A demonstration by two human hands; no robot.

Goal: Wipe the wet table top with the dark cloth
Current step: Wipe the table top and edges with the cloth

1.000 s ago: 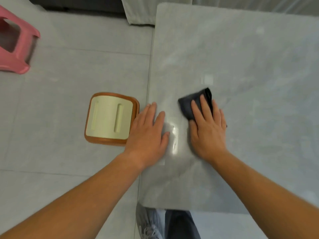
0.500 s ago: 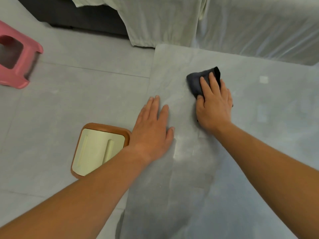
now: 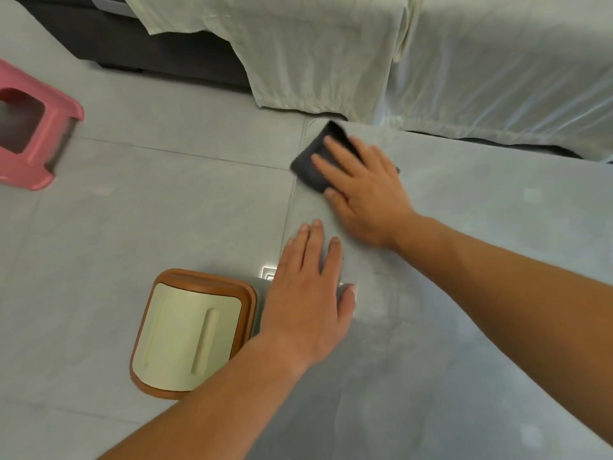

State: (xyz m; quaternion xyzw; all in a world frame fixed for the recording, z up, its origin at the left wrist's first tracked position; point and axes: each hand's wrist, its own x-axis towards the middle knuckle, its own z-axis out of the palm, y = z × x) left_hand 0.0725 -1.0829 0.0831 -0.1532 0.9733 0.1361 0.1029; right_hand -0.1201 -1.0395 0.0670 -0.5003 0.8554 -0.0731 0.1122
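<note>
1. Desk (image 3: 464,260): a grey, stone-patterned top that fills the right and lower part of the view. Its left edge runs beside the floor (image 3: 132,210), and its far left corner is rounded.
2. Dark cloth (image 3: 313,162): a folded pad that lies flat on the desk at the far left corner, close to the left edge. Most of it shows beyond and to the left of the fingertips. A small dark tip shows on the far side of the hand.
3. Right hand (image 3: 365,197): palm down on the dark cloth, fingers straight and spread, pressing it onto the desk. The fingers do not curl round the cloth, so the hand is released rather than clenched.
4. Left hand (image 3: 308,300): palm down on the bare desk near its left edge, nearer the person than the right hand. The fingers are straight and hold nothing. The two hands are near each other but apart.
5. Surface condition: a pale, glossy patch (image 3: 374,307) shows on the desk just right of the left thumb.
6. Brown-rimmed object (image 3: 192,333): it has a cream top with two raised ribs. It sits on the floor just beside the desk's left edge, and the left forearm crosses its near corner.
7. Pink stool (image 3: 33,144): it stands on the floor at the left margin, well apart from the desk.
8. Pale sheet (image 3: 331,61): it drapes over furniture beyond the desk's far edge.
</note>
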